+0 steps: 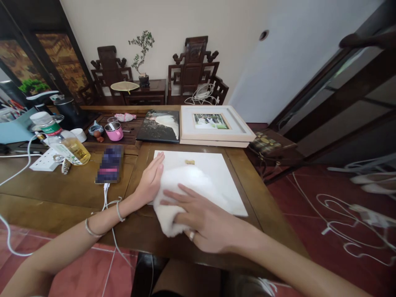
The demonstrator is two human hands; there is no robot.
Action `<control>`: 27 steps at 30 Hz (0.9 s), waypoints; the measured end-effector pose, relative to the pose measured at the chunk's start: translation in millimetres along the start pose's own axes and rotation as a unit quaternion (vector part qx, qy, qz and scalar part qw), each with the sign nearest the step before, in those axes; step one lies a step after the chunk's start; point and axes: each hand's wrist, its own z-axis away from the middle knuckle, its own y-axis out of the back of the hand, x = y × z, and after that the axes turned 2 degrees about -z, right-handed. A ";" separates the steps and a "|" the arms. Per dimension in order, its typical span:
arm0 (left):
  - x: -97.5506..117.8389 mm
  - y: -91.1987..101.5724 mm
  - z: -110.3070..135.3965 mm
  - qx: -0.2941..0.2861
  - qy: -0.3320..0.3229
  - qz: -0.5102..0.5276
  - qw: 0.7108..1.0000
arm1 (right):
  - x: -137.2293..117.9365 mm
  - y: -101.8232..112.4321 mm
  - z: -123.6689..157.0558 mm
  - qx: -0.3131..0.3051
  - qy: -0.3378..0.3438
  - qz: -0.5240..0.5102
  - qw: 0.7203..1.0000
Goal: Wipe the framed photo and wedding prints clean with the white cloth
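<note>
A flat white panel (pixel 230 177) lies on the wooden table, with a small tan mark or piece (pixel 189 162) near its far edge. Over its near left part is a crumpled white cloth (pixel 185 179), which hangs past the panel's near edge. My right hand (pixel 201 218), with a ring on one finger, presses down on the cloth and grips its bunched near end. Along the panel's left edge rests my left hand (pixel 151 179), its fingers stretched out and touching the edge; it holds nothing. The cloth hides part of the panel.
Behind the panel lie a framed photo (pixel 244 128) and a dark picture panel (pixel 142 132). To the left are a phone (pixel 109 165) with a charging cable, a tilted bottle (pixel 69 144), a power strip (pixel 46 161) and a pink cup (pixel 114 132). The table's right edge (pixel 272 194) is close.
</note>
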 end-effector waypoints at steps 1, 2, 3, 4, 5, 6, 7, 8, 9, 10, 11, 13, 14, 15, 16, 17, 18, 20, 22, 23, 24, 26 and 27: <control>-0.3 -0.5 0.5 -0.011 -0.003 -0.011 1.000 | -3.8 3.5 6.7 -0.004 -0.004 -0.010 1.000; -0.9 -1.2 1.2 -0.024 -0.007 -0.024 0.999 | -6.3 7.7 12.5 -0.008 -0.017 -0.016 1.000; -1.8 -2.2 1.8 -0.040 -0.011 -0.040 0.998 | -7.3 12.0 17.1 -0.012 -0.035 -0.016 0.999; -2.9 -3.2 2.6 -0.056 -0.015 -0.058 0.997 | -6.3 16.2 20.3 -0.016 -0.057 -0.009 0.998; -4.2 -4.3 3.3 -0.072 -0.018 -0.077 0.994 | -3.3 19.8 22.0 -0.016 -0.082 0.005 0.996; -5.7 -5.3 4.0 -0.086 -0.022 -0.096 0.991 | 1.8 22.7 22.1 -0.013 -0.108 0.024 0.994; -7.2 -6.1 4.7 -0.098 -0.027 -0.114 0.988 | 8.8 24.8 20.8 -0.004 -0.133 0.045 0.990; -8.7 -6.8 5.3 -0.108 -0.033 -0.129 0.985 | 17.5 26.1 18.1 0.008 -0.152 0.064 0.986; -10.1 -7.2 6.0 -0.117 -0.040 -0.141 0.982 | 27.3 27.1 14.1 0.023 -0.166 0.077 0.983; -11.3 -7.5 6.5 -0.124 -0.047 -0.151 0.980 | 37.9 28.1 8.9 0.038 -0.175 0.084 0.980; -12.3 -7.6 7.0 -0.129 -0.053 -0.157 0.978 | 48.6 29.4 2.5 0.052 -0.180 0.080 0.979; -13.8 -7.7 7.8 -0.131 -0.061 -0.165 0.976 | 68.6 34.1 -13.6 0.074 -0.190 0.047 0.978; -14.2 -7.7 8.0 -0.129 -0.063 -0.166 0.976 | 77.0 37.3 -23.2 0.081 -0.193 0.023 0.978; -14.4 -7.7 8.1 -0.126 -0.065 -0.166 0.976 | 83.9 40.9 -33.5 0.085 -0.192 0.000 0.978; -14.4 -7.6 8.1 -0.123 -0.067 -0.166 0.976 | 89.1 44.3 -44.5 0.085 -0.187 -0.018 0.979; -14.2 -7.4 7.9 -0.119 -0.070 -0.166 0.977 | 92.5 47.3 -55.7 0.083 -0.179 -0.029 0.980; -13.9 -7.2 7.5 -0.116 -0.072 -0.166 0.977 | 94.1 49.4 -66.7 0.079 -0.168 -0.034 0.982; -13.0 -6.6 6.5 -0.114 -0.081 -0.167 0.976 | 93.5 51.1 -86.6 0.066 -0.150 -0.036 0.986; -12.1 -5.9 5.6 -0.116 -0.091 -0.167 0.975 | 91.2 50.4 -100.2 0.061 -0.144 -0.038 0.987; -11.9 -5.7 5.3 -0.116 -0.093 -0.166 0.975 | 90.8 50.0 -103.5 0.062 -0.146 -0.038 0.987; -11.8 -5.6 5.3 -0.116 -0.093 -0.165 0.975 | 91.5 49.9 -104.1 0.067 -0.153 -0.037 0.985; -12.5 -5.7 5.7 -0.115 -0.086 -0.165 0.976 | 95.9 51.6 -96.3 0.081 -0.177 -0.035 0.980; -13.1 -6.0 6.1 -0.117 -0.083 -0.166 0.976 | 99.3 53.4 -88.1 0.088 -0.191 -0.035 0.977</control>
